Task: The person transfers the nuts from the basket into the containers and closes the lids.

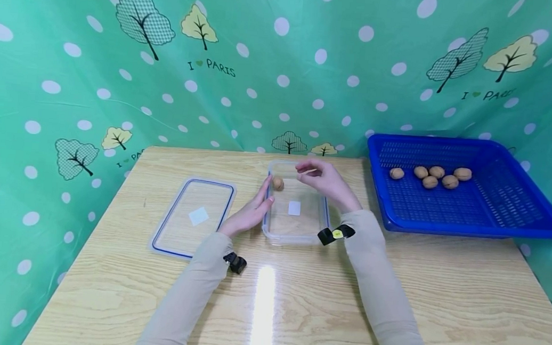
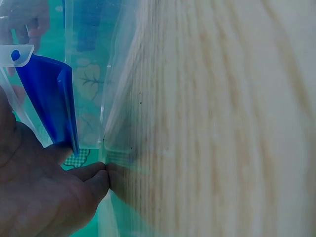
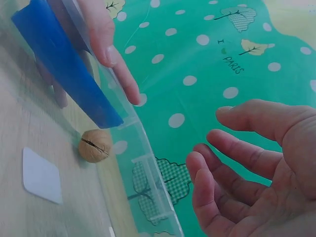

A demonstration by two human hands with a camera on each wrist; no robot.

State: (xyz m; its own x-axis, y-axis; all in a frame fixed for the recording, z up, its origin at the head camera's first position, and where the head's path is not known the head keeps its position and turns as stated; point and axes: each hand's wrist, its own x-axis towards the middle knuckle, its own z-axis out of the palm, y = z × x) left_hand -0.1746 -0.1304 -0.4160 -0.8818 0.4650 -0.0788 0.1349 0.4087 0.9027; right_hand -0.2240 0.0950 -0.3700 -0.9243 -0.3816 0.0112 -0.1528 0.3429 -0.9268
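A clear plastic container (image 1: 296,224) with blue side flaps (image 3: 66,64) sits mid-table. Inside it, near the left wall toward the far end, lies one walnut (image 1: 278,183), its dark seam showing in the right wrist view. My left hand (image 1: 250,213) rests against the container's left side, fingers extended along it; in the left wrist view fingertips of this hand (image 2: 49,182) reach its lower edge by the tabletop. Over the far right part of the container hovers my right hand (image 1: 325,182), its fingers loosely bent and apart from the thumb, with nothing between them.
A clear lid (image 1: 219,227) with a blue seal lies flat to the left. At the right stands a blue basket (image 1: 474,229) holding several walnuts (image 1: 437,172). A white square label (image 1: 294,208) shows on the container's floor. Green patterned cloth (image 1: 284,55) hangs behind the table.
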